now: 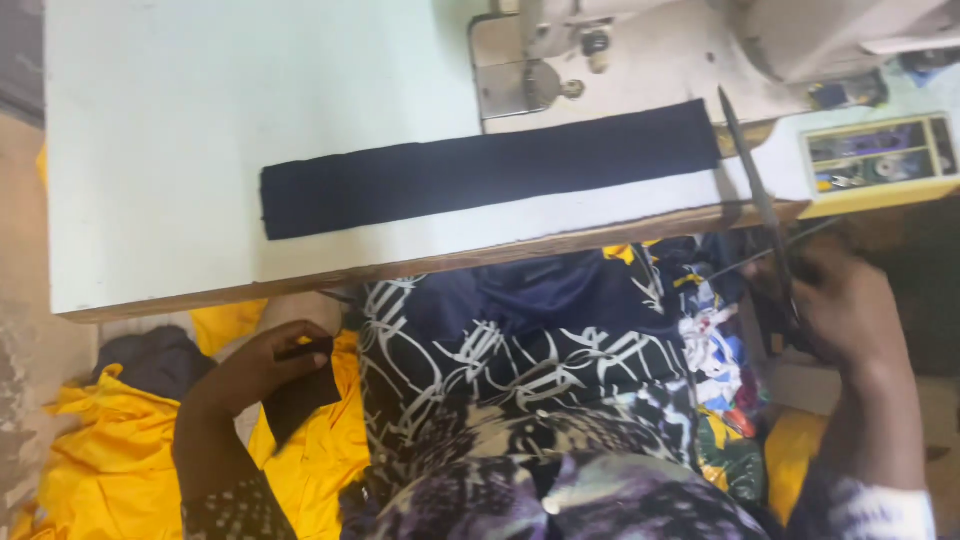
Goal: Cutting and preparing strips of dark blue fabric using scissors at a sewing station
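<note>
My right hand (850, 310) grips the scissors (762, 205), blades parted, tips at the right end of the dark strip (490, 168) lying flat on the sewing table (200, 150). My left hand (262, 365), below the edge, pinches a small dark offcut (300, 395). Judgement: keep blades square to the strip, cut slowly.

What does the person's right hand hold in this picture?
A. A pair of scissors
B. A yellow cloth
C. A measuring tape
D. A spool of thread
A. The right hand grips a pair of scissors, whose long dark blades point up toward the end of the dark fabric strip on the white sewing table; the left hand holds a small dark piece of cloth.
</note>
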